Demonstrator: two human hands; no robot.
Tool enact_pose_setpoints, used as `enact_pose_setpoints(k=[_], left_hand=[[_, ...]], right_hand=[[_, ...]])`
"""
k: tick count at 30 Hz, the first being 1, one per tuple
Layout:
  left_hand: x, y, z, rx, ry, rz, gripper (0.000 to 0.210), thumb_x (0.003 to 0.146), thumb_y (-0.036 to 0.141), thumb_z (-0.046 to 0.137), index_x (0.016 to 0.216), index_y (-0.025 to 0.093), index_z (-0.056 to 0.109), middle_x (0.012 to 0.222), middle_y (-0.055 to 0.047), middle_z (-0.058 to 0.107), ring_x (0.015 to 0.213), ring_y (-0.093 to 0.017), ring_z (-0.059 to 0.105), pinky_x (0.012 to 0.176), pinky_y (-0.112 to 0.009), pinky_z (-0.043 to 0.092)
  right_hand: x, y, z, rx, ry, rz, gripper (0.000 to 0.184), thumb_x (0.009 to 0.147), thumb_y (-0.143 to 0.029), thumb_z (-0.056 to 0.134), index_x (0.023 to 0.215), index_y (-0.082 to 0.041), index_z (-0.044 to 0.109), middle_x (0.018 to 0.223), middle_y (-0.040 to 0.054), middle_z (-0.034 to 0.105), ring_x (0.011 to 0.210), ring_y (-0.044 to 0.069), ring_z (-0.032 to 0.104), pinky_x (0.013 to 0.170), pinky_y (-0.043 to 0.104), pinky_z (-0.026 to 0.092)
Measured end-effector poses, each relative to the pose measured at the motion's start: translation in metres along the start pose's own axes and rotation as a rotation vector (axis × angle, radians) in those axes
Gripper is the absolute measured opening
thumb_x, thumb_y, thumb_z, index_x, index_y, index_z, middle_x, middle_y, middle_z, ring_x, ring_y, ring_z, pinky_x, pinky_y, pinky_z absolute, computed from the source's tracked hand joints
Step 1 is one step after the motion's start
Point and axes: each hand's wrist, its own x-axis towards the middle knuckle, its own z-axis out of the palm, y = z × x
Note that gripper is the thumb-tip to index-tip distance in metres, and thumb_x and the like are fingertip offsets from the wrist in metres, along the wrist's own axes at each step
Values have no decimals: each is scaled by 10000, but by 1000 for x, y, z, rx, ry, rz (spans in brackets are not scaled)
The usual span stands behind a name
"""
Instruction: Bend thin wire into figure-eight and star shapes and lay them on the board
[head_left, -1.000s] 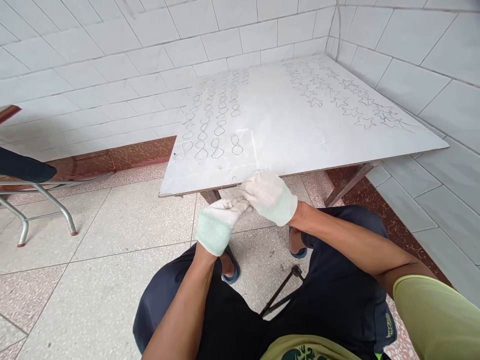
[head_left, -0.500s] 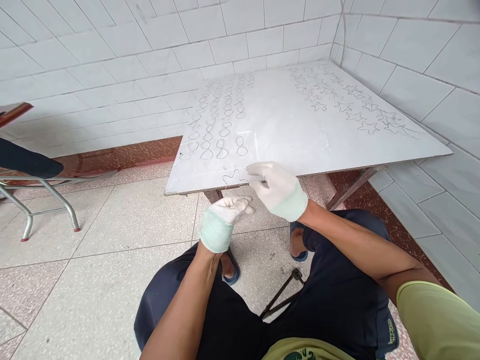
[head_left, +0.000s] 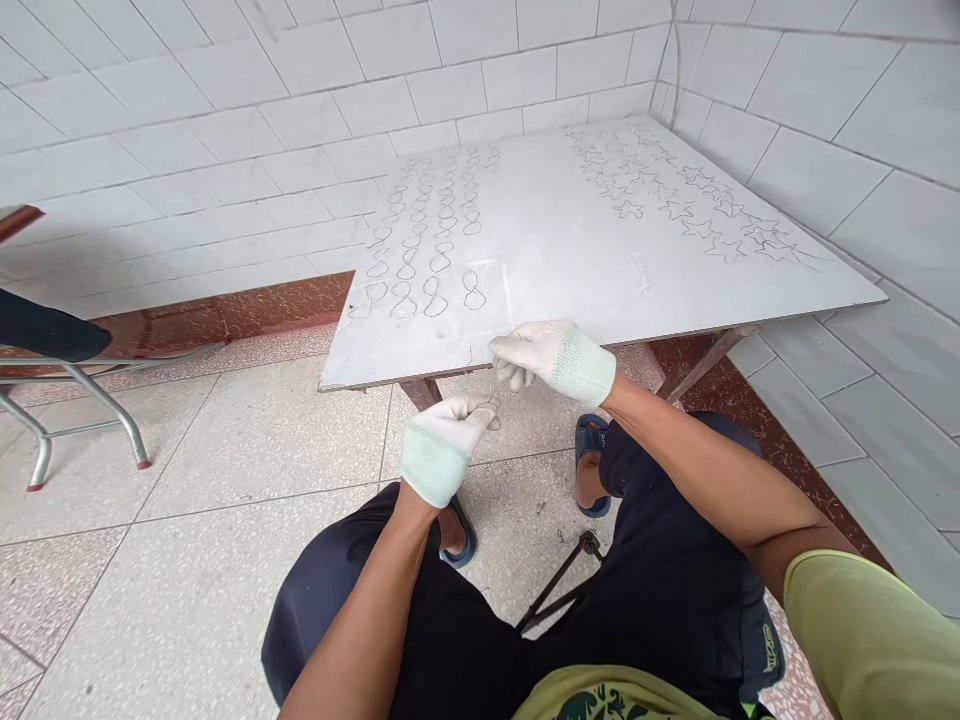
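White-and-mint knit-gloved left hand (head_left: 448, 430) has a thin grey bent-wire piece (head_left: 491, 384) pinched tight, poking toward 12 o'clock, roughly 12-to-6 lengthwise. Matching gloved right hand (head_left: 544, 357) sits at 1, fingertips nearly closed beside it, can't tell if gripping. Flat white tabletop (head_left: 574, 265) beyond.

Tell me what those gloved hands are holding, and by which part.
The left hand pinches a thin bent wire by its lower part. The right hand is beside its upper part; whether it grips there cannot be told.
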Motion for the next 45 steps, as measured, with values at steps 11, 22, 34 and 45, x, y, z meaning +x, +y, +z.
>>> enact_pose_setpoints(k=[11, 22, 34, 45], left_hand=[[-2, 7, 6, 469, 88, 133, 319, 924, 366, 606, 640, 232, 657, 601, 4, 611, 614, -172, 567, 612, -296, 338], [-7, -1, 11, 712, 269, 272, 473, 948, 404, 565, 552, 234, 370, 599, -17, 487, 619, -179, 463, 666, -345, 295], [-14, 18, 13, 442, 252, -19, 352, 918, 401, 583, 609, 234, 556, 617, 6, 655, 620, -165, 589, 624, -299, 388], [7, -2, 1, -76, 87, 96, 304, 828, 424, 750, 1029, 212, 834, 1153, -89, 845, 1187, -283, 754, 1095, -386, 532]], right_hand=[[-8, -8, 13, -75, -92, 113, 242, 907, -103, 719, 673, -162, 696, 623, -30, 717, 542, 78, 658, 524, 179, 460], [-10, -1, 17, -255, -56, 30, 261, 934, -197, 670, 674, -177, 678, 587, -33, 678, 540, 91, 603, 573, 219, 410], [-6, 8, 17, -238, -67, -11, 262, 957, -268, 692, 716, -167, 713, 628, -10, 721, 558, 104, 663, 550, 206, 440], [2, 6, 14, 160, -106, 169, 227, 870, -183, 821, 684, -152, 696, 610, -4, 731, 476, 91, 650, 459, 183, 478]])
